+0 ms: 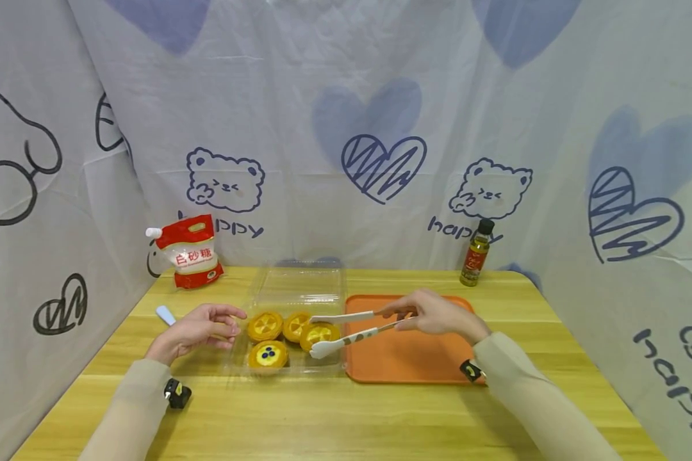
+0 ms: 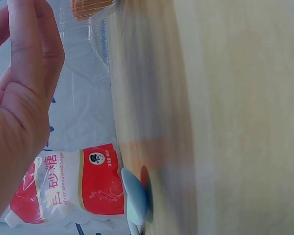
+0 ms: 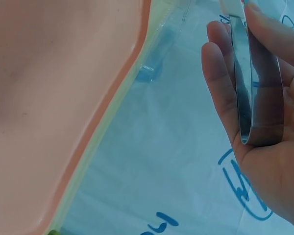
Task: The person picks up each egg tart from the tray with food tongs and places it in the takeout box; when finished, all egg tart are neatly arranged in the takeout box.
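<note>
Near the middle of the head view, the right hand grips a pair of white tongs with brown spots. The fingers are curled around the handle end. In the right wrist view, the shiny metal bend of the tongs lies between the fingers and the palm. The two white tips are spread apart, around the rightmost of the four round yellow tarts, but I cannot tell if they touch it. The tarts sit in a clear plastic box with an open lid, left of the centre on the wooden table. The left hand is at the left edge of the box; its fingers are loosely bent and I cannot tell if they touch the plastic. Just right of the box lies a flat orange tray.

At the upper left of the table stands a red and white sugar pouch, and at the upper right a small bottle of yellow oil.
</note>
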Demonstrator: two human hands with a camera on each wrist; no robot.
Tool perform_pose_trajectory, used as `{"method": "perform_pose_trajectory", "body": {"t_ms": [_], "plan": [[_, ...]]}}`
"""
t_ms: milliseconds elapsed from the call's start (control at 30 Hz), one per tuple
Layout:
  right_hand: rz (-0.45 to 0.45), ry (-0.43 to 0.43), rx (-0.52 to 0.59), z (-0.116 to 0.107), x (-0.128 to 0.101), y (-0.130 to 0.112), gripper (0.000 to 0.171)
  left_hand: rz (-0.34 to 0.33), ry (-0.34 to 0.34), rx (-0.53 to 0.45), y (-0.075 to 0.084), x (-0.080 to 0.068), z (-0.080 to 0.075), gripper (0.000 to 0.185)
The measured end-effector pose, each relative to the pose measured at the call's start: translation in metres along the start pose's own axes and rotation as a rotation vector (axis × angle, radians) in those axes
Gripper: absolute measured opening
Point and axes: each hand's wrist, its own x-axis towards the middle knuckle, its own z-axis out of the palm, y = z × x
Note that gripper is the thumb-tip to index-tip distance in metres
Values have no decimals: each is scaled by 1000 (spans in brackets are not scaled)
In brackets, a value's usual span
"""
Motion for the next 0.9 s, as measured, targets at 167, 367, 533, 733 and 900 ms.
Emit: {"method": "perform_pose_trajectory", "body": {"t_ms": [167, 367, 533, 733, 900], "plan": [[-14, -44, -44, -4, 8, -7, 33, 7, 3, -3, -1, 1, 0, 52], [-6, -76, -102, -9, 17, -12, 34, 8, 5, 7, -1, 0, 0, 51], [6, -117, -107, -13, 25, -17, 34, 9, 6, 6, -1, -1, 0, 51], [2, -162, -123, -17, 35, -21, 35, 5, 7, 2, -1, -2, 0, 52], [8, -174, -136, -19, 40, -22, 36, 4, 2, 3, 1, -2, 3, 51]]}}
